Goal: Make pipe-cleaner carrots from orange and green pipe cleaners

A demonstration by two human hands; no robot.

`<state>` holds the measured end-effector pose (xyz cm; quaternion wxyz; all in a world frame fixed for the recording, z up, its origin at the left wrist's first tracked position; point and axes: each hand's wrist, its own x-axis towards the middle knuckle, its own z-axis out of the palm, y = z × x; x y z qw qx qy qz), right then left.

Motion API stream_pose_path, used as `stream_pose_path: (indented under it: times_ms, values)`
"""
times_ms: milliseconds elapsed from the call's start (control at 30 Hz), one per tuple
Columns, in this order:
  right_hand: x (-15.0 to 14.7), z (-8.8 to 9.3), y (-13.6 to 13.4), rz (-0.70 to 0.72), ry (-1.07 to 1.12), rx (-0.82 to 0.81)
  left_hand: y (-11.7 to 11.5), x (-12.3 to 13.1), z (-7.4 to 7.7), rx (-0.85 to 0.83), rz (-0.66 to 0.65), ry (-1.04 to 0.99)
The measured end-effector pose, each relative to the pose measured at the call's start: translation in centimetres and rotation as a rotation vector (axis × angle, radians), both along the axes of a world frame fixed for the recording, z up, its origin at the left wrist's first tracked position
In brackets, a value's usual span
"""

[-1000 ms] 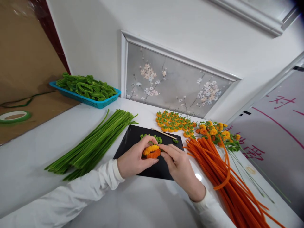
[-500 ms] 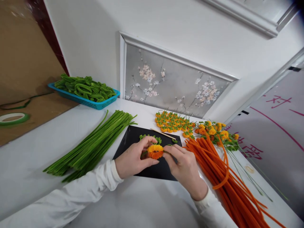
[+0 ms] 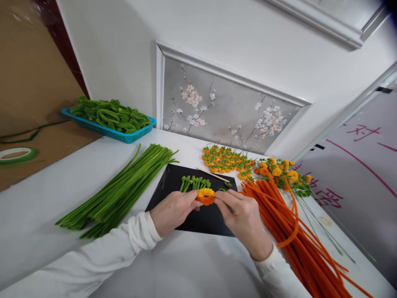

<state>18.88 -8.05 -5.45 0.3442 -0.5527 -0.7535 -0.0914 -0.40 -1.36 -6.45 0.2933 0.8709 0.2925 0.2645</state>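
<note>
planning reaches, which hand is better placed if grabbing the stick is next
Probably the right hand: the near end of the pale stick lies closer to it than to the left hand. Both hold the yellow-orange ring, though.

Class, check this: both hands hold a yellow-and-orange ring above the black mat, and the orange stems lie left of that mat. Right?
Not quite: the orange stems lie right of the black mat, as the head view shows. The left hand and right hand do hold the yellow-and-orange ring.
</note>
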Motion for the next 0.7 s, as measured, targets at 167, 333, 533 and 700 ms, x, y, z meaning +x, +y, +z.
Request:
stream_pose_path:
  times_ms: [167, 333, 533, 700]
  values:
    - [0.4, -0.1, 0.1, 0.051, 0.054, -0.019, 0.4, -0.5, 1.2, -0.502, -0.229, -0.144]
    - [-0.1, -0.3, 0.3, 0.203, 0.050, -0.198, 1.2, -1.0, 2.1, -1.264, -0.377, -0.218]
    - [-1.4, -1.0, 0.2, 0.161, -0.062, -0.307, 0.0, 0.6, 0.6, -1.187, -0.135, -0.152]
    - [-0.6, -0.6, 0.2, 0.333, 0.058, -0.446, 0.0, 0.9, 0.1, -1.219, -0.091, -0.096]
